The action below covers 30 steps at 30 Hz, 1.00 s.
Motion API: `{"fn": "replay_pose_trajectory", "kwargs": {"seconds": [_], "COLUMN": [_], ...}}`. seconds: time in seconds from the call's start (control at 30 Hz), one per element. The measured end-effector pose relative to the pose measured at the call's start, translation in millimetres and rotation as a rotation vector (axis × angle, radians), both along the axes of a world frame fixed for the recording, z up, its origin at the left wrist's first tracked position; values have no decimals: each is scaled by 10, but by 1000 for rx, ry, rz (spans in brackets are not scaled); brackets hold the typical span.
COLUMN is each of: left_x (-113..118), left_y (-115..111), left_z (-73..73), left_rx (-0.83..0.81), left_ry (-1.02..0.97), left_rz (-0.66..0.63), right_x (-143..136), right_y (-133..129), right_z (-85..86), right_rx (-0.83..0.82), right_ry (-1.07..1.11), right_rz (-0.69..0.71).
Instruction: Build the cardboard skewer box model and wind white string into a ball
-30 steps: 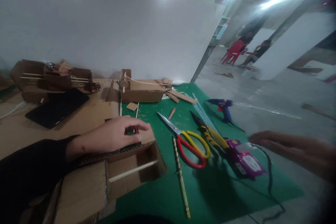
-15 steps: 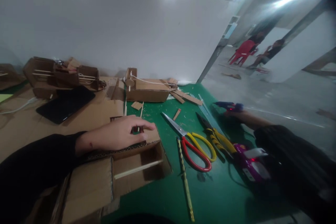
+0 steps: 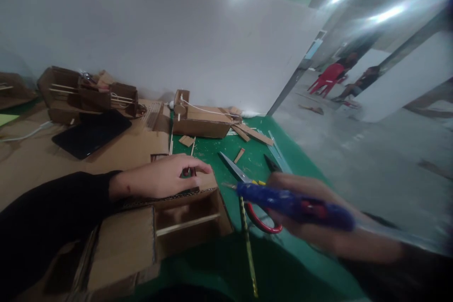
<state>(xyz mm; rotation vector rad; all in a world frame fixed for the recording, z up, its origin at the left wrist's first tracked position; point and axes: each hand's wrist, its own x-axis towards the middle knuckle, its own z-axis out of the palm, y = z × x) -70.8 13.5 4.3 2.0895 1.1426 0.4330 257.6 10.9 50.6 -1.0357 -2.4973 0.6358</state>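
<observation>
My left hand (image 3: 164,177) rests over the upper edge of an open cardboard box (image 3: 122,250), thumb and forefinger curled onto a cardboard strip at its right end. A thin wooden stick (image 3: 187,224) spans the box's open compartment. Blurred by motion, my right hand (image 3: 307,183) grips a blue glue gun (image 3: 283,202), its nozzle pointing left, close to the box's right corner but apart from it. Beneath the gun lie scissors (image 3: 231,164) with red and yellow handles, partly hidden. A yellow-and-dark patterned stick (image 3: 250,250) lies right of the box.
The tip of the pliers (image 3: 272,163) shows past my right hand. Behind stand a cardboard model (image 3: 201,127) with a white cord and another with sticks (image 3: 94,99). A black tablet-like slab (image 3: 92,134) lies left. Two people sit far off near a red chair (image 3: 327,79).
My right hand has swung left with the glue gun, from the table's right edge to above the scissors. My left hand has stayed on the box.
</observation>
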Motion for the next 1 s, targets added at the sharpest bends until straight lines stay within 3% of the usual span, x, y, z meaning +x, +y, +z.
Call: {"fn": "replay_pose_trajectory", "kwargs": {"seconds": [0.03, 0.07, 0.23, 0.5, 1.0], "left_x": [2, 4, 8, 13, 12], "left_y": [4, 9, 20, 7, 15], "left_z": [-4, -8, -29, 9, 5], "left_rx": [1, 1, 3, 4, 6], "left_ry": [-1, -2, -10, -8, -16], "left_rz": [1, 0, -4, 0, -8], "right_x": [-141, -263, -515, -490, -566], "right_y": [-31, -32, 106, 163, 157], "right_z": [-36, -68, -151, -146, -60], "right_rx": [-119, -202, -351, -239, -221], "right_ry": [-33, -59, -110, -147, -213], "right_rz": [131, 150, 128, 150, 168]}}
